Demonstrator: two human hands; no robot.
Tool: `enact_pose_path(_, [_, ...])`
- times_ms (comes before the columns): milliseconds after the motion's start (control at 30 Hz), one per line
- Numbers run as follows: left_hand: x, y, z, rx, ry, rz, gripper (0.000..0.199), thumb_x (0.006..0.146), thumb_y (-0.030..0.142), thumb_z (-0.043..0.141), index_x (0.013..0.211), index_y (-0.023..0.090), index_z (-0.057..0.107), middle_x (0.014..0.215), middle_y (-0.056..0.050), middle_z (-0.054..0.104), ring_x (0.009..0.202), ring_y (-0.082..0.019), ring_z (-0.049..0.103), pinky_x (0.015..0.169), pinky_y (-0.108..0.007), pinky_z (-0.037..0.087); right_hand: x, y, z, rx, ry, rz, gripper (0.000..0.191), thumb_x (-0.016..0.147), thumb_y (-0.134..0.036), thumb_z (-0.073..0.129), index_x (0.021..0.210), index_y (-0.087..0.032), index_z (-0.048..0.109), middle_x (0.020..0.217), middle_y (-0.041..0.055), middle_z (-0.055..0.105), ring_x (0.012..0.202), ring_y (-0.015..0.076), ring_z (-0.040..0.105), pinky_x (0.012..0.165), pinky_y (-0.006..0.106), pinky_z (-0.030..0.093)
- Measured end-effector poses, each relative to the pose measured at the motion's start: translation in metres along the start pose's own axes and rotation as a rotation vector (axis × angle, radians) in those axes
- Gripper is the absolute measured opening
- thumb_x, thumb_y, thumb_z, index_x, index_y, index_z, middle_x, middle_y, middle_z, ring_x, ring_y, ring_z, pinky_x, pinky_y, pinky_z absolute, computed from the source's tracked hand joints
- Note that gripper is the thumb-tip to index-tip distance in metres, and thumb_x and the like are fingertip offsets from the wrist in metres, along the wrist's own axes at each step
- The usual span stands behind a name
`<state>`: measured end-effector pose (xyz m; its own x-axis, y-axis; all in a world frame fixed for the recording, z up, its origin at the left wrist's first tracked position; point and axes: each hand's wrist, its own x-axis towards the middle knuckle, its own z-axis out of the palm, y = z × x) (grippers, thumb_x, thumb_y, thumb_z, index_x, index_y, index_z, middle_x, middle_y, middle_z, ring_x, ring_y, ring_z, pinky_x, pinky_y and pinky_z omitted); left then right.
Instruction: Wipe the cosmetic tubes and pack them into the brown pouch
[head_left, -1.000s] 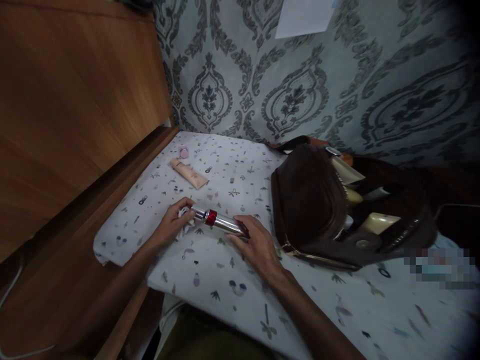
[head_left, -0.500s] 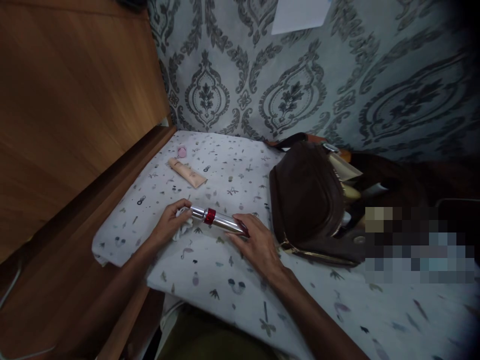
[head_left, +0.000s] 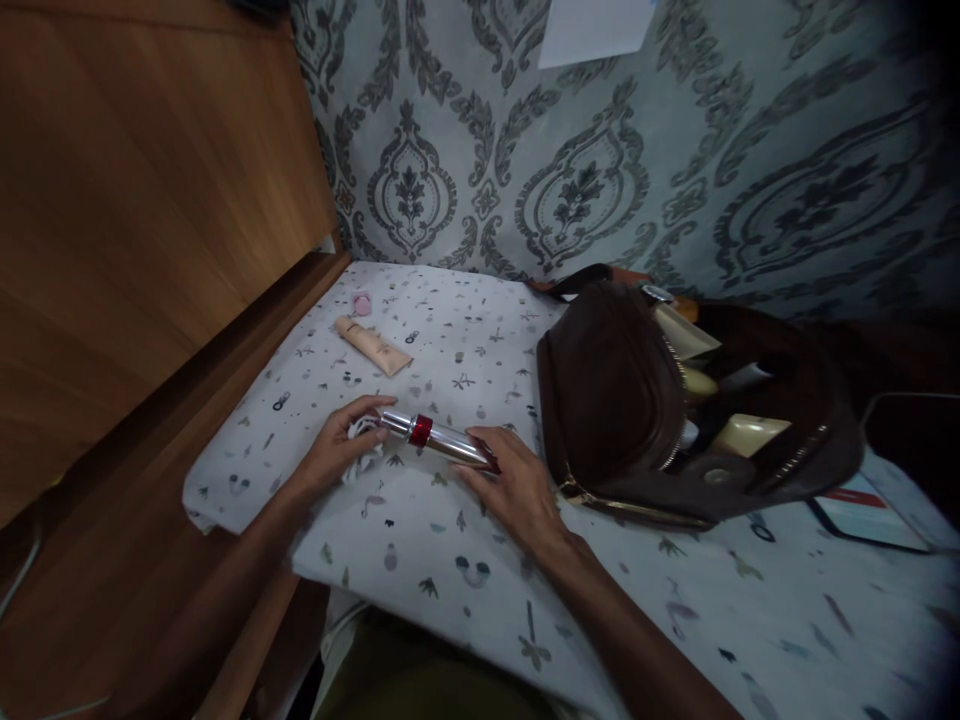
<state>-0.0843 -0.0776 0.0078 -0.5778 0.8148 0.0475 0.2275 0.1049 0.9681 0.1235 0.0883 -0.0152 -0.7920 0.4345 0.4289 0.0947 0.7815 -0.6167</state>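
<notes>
A shiny silver tube with a red band lies slanted between my two hands, above the patterned white cloth. My right hand is closed round its right end. At the other end, my left hand holds a crumpled white cloth against the tube's silver tip, fingers bent over it. Farther back on the surface lie a peach squeeze tube and a small round pink item.
An open dark brown bag with several bottles and tubes inside stands at the right. Beside it lies a flat item with a bright face. A wooden cabinet rises at the left, and a patterned wall is behind.
My left hand's fingers have loosened a little and stretched over the silver tip, showing more of the white cloth. My right hand keeps its hold on the tube.
</notes>
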Motion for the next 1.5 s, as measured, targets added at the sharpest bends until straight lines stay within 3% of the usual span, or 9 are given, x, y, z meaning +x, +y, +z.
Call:
enact_pose_path(100, [0.000, 0.001, -0.001, -0.006, -0.034, 0.024, 0.059, 0.079, 0.043, 0.076, 0.133, 0.025, 0.062, 0.108, -0.004, 0.067, 0.104, -0.024, 0.060, 0.086, -0.029, 0.047, 0.000, 0.000, -0.001, -0.010, 0.001, 0.011, 0.025, 0.088, -0.027, 0.066, 0.112, -0.021, 0.064, 0.103, 0.0101, 0.072, 0.092, 0.0274, 0.067, 0.082, 0.041, 0.056])
enact_pose_path(267, [0.001, -0.001, 0.001, 0.031, -0.037, -0.011, 0.035, 0.085, 0.051, 0.067, 0.099, 0.019, 0.071, 0.087, -0.003, 0.066, 0.086, -0.021, 0.060, 0.080, -0.030, 0.047, -0.001, -0.001, 0.000, -0.016, -0.005, 0.010, 0.023, 0.089, -0.028, 0.066, 0.111, -0.022, 0.064, 0.101, 0.0088, 0.072, 0.091, 0.0261, 0.067, 0.080, 0.039, 0.056])
enact_pose_path(433, [-0.001, 0.004, 0.001, 0.012, -0.045, 0.018, 0.054, 0.081, 0.043, 0.074, 0.131, 0.026, 0.063, 0.111, -0.004, 0.068, 0.105, -0.024, 0.060, 0.089, -0.029, 0.047, -0.001, 0.000, 0.000, -0.018, 0.009, 0.030, 0.022, 0.088, -0.028, 0.066, 0.110, -0.023, 0.065, 0.101, 0.0082, 0.072, 0.089, 0.0260, 0.067, 0.079, 0.039, 0.056])
enact_pose_path(800, [-0.001, 0.004, 0.007, -0.065, 0.004, -0.007, 0.038, 0.078, 0.049, 0.075, 0.102, 0.020, 0.070, 0.087, -0.002, 0.065, 0.078, -0.017, 0.058, 0.073, -0.027, 0.047, -0.002, -0.008, 0.000, 0.146, -0.022, 0.114, 0.027, 0.087, -0.036, 0.067, 0.110, -0.023, 0.066, 0.102, 0.0082, 0.073, 0.087, 0.0241, 0.068, 0.077, 0.036, 0.054])
enact_pose_path(933, [0.003, 0.007, 0.020, -0.345, 0.261, -0.134, 0.041, 0.081, 0.053, 0.073, 0.106, 0.021, 0.067, 0.073, 0.003, 0.060, 0.059, -0.011, 0.051, 0.056, -0.023, 0.043, 0.001, -0.021, -0.005, 0.266, -0.079, 0.286, 0.024, 0.087, -0.040, 0.065, 0.101, -0.022, 0.067, 0.077, 0.0003, 0.067, 0.067, 0.0180, 0.062, 0.060, 0.027, 0.046])
enact_pose_path(1033, [0.010, 0.018, 0.035, -0.537, 0.401, -0.192, 0.043, 0.092, 0.061, 0.056, 0.106, 0.021, 0.065, 0.082, -0.002, 0.067, 0.070, -0.014, 0.062, 0.062, -0.025, 0.052, 0.001, -0.027, -0.006, 0.368, -0.041, 0.352, 0.028, 0.090, -0.048, 0.058, 0.094, -0.021, 0.064, 0.067, -0.0033, 0.056, 0.060, 0.0146, 0.053, 0.054, 0.025, 0.037])
enact_pose_path(1200, [0.010, 0.049, 0.072, -0.842, 0.359, -0.214, 0.055, 0.077, 0.061, 0.075, 0.115, 0.022, 0.064, 0.105, -0.004, 0.074, 0.092, -0.018, 0.070, 0.079, -0.028, 0.057, -0.002, -0.035, -0.003, 0.563, -0.079, 0.361, 0.036, 0.094, -0.056, 0.051, 0.092, -0.020, 0.057, 0.064, -0.0053, 0.050, 0.057, 0.0123, 0.049, 0.054, 0.024, 0.037])
enact_pose_path(1333, [0.010, 0.063, 0.098, -0.850, 0.364, -0.259, 0.061, 0.054, 0.051, 0.093, 0.096, 0.018, 0.065, 0.077, 0.000, 0.072, 0.069, -0.016, 0.069, 0.063, -0.026, 0.055, -0.004, -0.039, -0.001, 0.672, -0.128, 0.355, 0.040, 0.095, -0.061, 0.049, 0.088, -0.021, 0.053, 0.063, -0.0063, 0.049, 0.055, 0.0109, 0.051, 0.054, 0.023, 0.039])
enact_pose_path(1500, [0.017, 0.063, 0.103, -0.965, 0.294, -0.188, 0.058, 0.050, 0.053, 0.094, 0.079, 0.017, 0.060, 0.065, 0.004, 0.064, 0.058, -0.011, 0.063, 0.059, -0.023, 0.054, -0.002, -0.034, 0.004, 0.994, -0.220, 0.530, 0.058, 0.080, -0.079, 0.057, 0.090, -0.022, 0.053, 0.065, -0.0045, 0.059, 0.047, 0.0110, 0.054, 0.045, 0.023, 0.041])
